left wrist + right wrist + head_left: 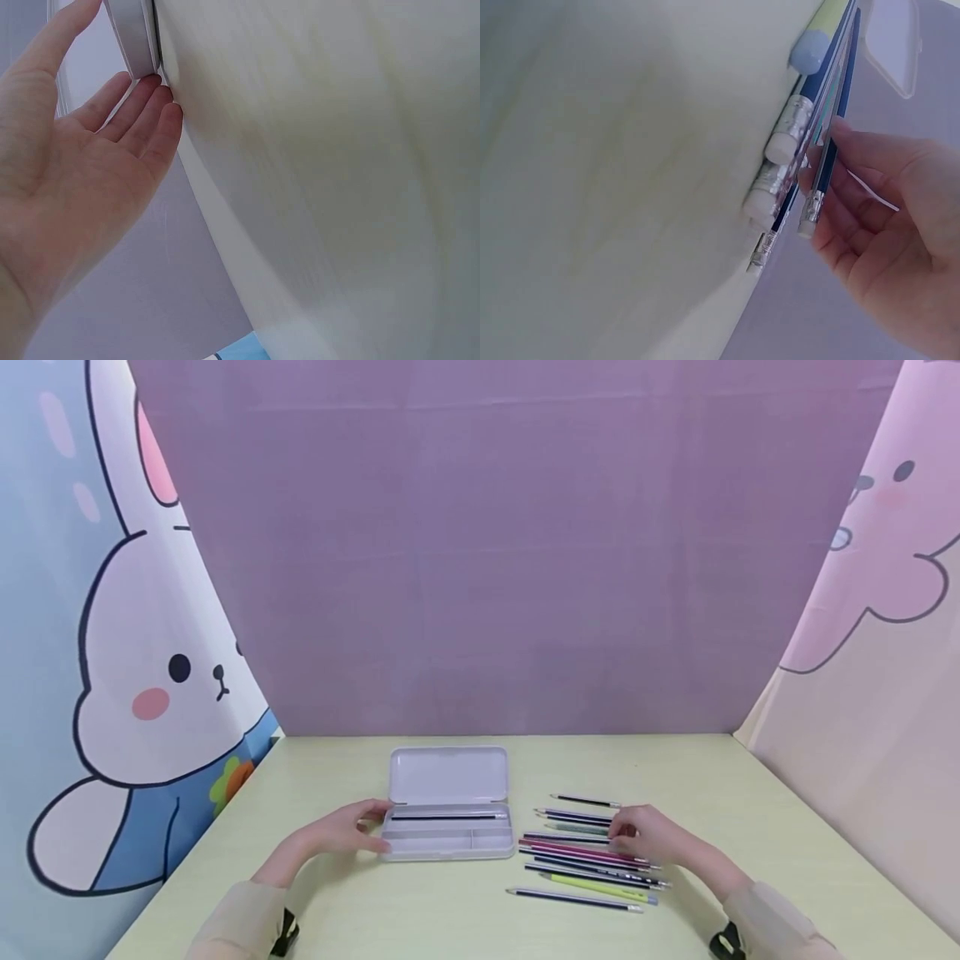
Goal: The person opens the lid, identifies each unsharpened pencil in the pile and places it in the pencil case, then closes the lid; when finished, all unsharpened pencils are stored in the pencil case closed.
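An open white pencil case lies on the table with its lid tipped back. One dark pencil is in its long rear compartment. My left hand holds the case at its left end, thumb at the front corner and fingers toward the back; the left wrist view shows the fingertips at the case's edge. Over the spread of pencils on the right, my right hand pinches a dark blue pencil between thumb and fingers, its white eraser end pointing back toward the wrist.
Several pencils lie roughly side by side right of the case, including a red one, a yellow-green one and a dark one nearest the front. Another short dark pencil lies farthest back. A purple cloth hangs behind the table.
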Available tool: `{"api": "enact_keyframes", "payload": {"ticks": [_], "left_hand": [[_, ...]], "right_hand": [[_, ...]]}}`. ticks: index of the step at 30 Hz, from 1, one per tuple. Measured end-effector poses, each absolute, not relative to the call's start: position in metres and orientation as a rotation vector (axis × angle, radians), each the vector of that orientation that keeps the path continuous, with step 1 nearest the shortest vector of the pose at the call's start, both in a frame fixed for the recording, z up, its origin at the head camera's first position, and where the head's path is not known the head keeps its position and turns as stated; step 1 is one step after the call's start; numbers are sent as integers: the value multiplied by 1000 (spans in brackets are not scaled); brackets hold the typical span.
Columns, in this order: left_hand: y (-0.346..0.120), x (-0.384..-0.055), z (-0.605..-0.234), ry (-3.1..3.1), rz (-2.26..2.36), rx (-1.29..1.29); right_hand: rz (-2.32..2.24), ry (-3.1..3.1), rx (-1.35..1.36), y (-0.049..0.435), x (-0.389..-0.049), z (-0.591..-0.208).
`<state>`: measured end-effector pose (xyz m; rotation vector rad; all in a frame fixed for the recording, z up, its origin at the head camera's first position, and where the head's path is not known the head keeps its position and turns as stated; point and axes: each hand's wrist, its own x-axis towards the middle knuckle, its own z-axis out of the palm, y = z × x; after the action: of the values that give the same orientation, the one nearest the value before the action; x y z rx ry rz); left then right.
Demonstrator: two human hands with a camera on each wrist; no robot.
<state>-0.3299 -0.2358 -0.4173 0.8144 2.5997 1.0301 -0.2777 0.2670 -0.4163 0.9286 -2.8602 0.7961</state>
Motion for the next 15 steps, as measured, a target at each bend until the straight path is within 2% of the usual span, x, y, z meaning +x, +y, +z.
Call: {"api": "enact_keyframes", "payload": {"ticks": [15], "left_hand": [[-236,-330,-417,2586,1040,819]], "right_hand": [[841,-2770,930,253,-277,-402]]}}
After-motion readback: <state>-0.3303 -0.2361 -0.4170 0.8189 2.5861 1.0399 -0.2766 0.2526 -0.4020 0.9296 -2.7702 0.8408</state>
